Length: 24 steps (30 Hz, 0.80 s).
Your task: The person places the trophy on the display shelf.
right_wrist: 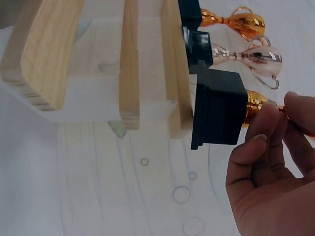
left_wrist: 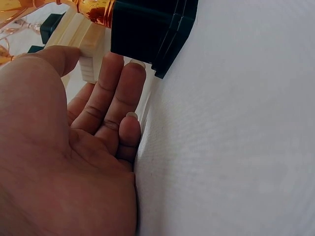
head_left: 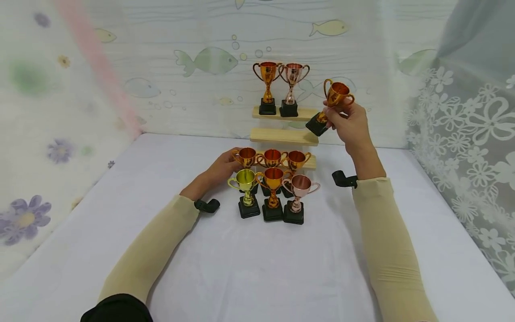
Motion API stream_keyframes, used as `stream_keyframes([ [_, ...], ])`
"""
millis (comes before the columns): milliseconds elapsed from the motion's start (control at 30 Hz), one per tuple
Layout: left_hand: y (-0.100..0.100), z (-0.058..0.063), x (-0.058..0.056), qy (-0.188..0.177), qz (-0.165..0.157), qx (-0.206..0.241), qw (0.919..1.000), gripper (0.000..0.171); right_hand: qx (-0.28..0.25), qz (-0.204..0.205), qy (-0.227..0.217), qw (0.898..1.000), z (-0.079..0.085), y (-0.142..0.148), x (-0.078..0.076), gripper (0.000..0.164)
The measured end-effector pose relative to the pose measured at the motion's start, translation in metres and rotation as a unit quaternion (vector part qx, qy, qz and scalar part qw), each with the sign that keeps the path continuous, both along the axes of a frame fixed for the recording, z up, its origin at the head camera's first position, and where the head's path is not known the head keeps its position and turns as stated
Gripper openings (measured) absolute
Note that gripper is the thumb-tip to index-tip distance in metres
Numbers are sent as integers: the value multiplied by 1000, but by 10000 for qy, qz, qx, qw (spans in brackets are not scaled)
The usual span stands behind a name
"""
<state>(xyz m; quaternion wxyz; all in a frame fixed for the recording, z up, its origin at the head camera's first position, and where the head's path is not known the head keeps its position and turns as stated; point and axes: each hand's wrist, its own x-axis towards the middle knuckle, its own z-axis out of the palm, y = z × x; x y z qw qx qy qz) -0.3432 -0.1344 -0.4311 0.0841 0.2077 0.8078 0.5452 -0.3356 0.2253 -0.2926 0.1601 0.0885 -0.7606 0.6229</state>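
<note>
My right hand (head_left: 350,123) pinches the stem of an orange-gold trophy cup (head_left: 337,95), tilted, beside the right end of the top step. Its black base (right_wrist: 221,107) overlaps the top step's end in the right wrist view. Another gold trophy (head_left: 267,78) and a rose-gold trophy (head_left: 293,76) stand upright on that step (head_left: 310,115). Low at the left, my left hand (head_left: 223,169) holds the end of the wooden display stand (left_wrist: 93,42), thumb against the wood and fingers alongside. A black trophy base (left_wrist: 147,34) stands close over those fingertips.
Two rows of trophies stand before the stand: a yellow-gold one (head_left: 245,181), an orange-gold one (head_left: 273,179) and a pink one (head_left: 301,185) in front, orange-gold ones (head_left: 272,157) behind. The middle step (head_left: 283,135) is bare wood. A patterned curtain (head_left: 161,53) hangs behind the white table (head_left: 257,268).
</note>
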Motion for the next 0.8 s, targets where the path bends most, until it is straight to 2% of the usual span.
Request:
stream_keyframes([
  [133,0,0,0,42,2,-13,10000,38,-232,-238,151,9993,-4,-3,-4,31],
  [333,-1,0,2,44,65,-122,9999,41,-460,-348,285,9979,-9,-6,-10,29],
  [600,0,1,2,45,1,-7,10000,39,-143,-277,218,9993,-12,-9,-19,25],
  [800,0,0,1,75,3,-37,10000,39,141,-282,46,9995,-6,-8,-25,26],
])
